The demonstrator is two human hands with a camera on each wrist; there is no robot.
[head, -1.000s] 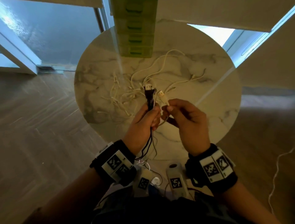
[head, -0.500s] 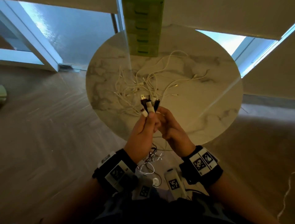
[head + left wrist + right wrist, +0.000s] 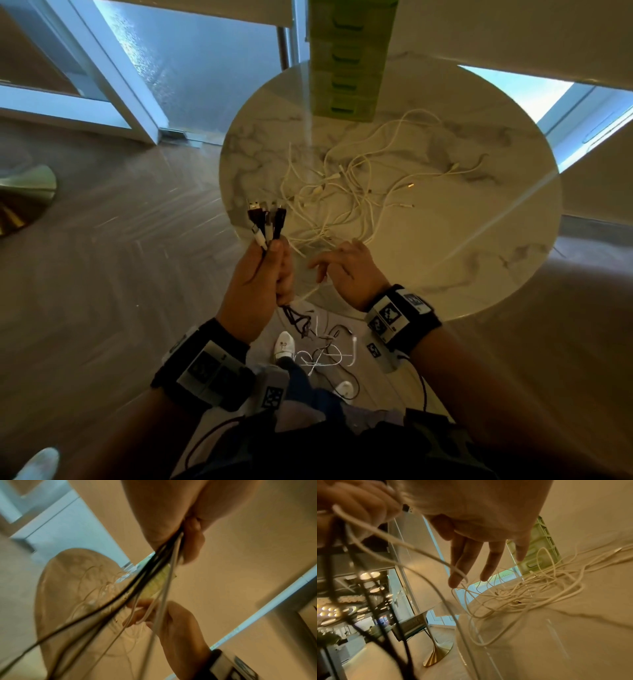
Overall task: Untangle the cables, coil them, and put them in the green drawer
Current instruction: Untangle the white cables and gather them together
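Observation:
My left hand [image 3: 274, 248] grips a bundle of black and white cables just below their plugs [image 3: 266, 219], held upright off the round marble table's [image 3: 462, 260] left edge. The bundle's cables [image 3: 154, 572] hang from the fist down to loose loops on the floor [image 3: 318, 349]. My right hand [image 3: 337, 257] hovers over the table's near edge with fingers straight and spread. A white cable [image 3: 419, 553] runs from the left hand [image 3: 351, 507] across the right index fingertip. A tangle of white cables [image 3: 346, 192] lies mid-table. The green drawer unit [image 3: 347, 68] stands at the back, drawers closed.
Wooden floor surrounds the table. A gold pedestal base [image 3: 24, 198] sits at far left, and another table with a gold base [image 3: 436, 654] shows in the right wrist view. Glass doors stand behind. My white shoes [image 3: 284, 344] are under the hanging cables.
My right hand has let go of the plugs and dropped right, toward the table edge, fingers now spread. The left hand has carried the bundle of plugs to the left.

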